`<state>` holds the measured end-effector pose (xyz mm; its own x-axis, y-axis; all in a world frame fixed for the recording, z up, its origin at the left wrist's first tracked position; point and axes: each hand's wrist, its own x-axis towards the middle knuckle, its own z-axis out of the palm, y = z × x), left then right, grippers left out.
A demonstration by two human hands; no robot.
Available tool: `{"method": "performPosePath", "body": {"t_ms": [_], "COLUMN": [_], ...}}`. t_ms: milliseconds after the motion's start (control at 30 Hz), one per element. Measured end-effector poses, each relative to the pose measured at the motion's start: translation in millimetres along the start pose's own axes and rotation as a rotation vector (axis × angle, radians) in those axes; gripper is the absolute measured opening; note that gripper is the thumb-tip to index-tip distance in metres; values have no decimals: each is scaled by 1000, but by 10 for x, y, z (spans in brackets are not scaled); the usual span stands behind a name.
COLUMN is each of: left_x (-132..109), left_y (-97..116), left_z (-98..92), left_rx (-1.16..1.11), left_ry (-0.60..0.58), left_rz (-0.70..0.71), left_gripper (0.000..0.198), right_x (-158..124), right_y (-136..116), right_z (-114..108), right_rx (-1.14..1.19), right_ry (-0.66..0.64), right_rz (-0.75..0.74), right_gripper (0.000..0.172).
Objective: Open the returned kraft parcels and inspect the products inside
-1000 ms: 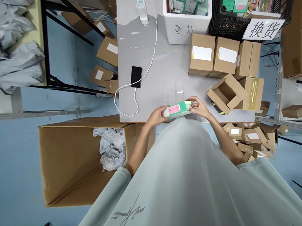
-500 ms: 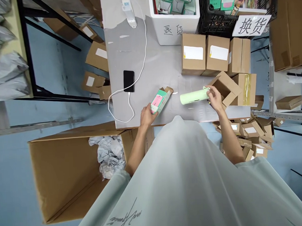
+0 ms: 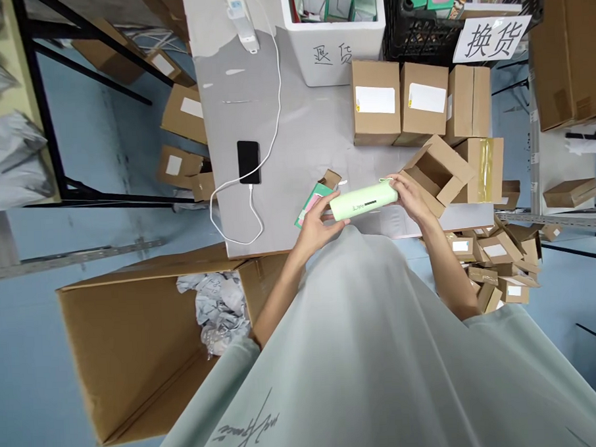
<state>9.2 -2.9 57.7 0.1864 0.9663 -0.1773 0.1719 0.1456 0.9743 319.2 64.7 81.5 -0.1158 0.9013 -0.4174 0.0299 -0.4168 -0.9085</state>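
Observation:
A light green, bottle-like cylinder [image 3: 363, 200] with dark lettering and a small loop at one end is held slightly tilted above the table's near edge. My left hand [image 3: 315, 226] has its thumb and fingers around the cylinder's left end. At the loop end, my right hand [image 3: 411, 195] grips it with closed fingers. Just behind my left hand lies a green and pink box [image 3: 316, 197] with its cardboard flap raised; my fingers and the cylinder partly hide it. An opened brown carton [image 3: 436, 171] sits right beside my right hand.
Several brown cartons [image 3: 377, 111] stand at the table's right. Behind them are a white bin [image 3: 340, 53] of boxes and a black crate [image 3: 411, 37]. A phone [image 3: 248, 162] with a white cable lies left. A large carton [image 3: 135, 349] with crumpled wrapping is below left.
My left hand has let go of the green and pink box and taken the cylinder's left end. My right hand has brought the cylinder leftward and toward me. The view shifted slightly.

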Motion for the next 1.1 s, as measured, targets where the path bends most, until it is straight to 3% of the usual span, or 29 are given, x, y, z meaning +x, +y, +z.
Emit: {"method": "performPosePath", "body": {"t_ms": [133,333,533,700,900,1000,1100], "left_x": [-11,-79,-186,-210,-268,-288,-296], "left_y": [126,61,29,-2,7,56,112], "left_z": [57,95,170,113,156,246,304], "left_rx": [-20,-179,-416,-536,-555,-612,-728], "left_ry": [62,76,-72,-187,-245,-252,-349], "left_rz": [-33,-131,-307,-482,-570,-604,-634], "left_gripper": [89,99,83,94,109,107,101], "right_x": [-13,-23,-33,-19,85,106,101], "right_y": [-92,-133,-229,-251,-198,-224,-249], "right_z": [21,38,107,179,247,285,323], "right_rx": [4,-10,-17,18,23,84,157], "right_ry": [-41,-63,-44,-24,-101,-105,-95], "right_rz": [-39,-83,-182,-227,-255,-242,-193], "right_gripper": [60,77,76,66,72,73,74]}}
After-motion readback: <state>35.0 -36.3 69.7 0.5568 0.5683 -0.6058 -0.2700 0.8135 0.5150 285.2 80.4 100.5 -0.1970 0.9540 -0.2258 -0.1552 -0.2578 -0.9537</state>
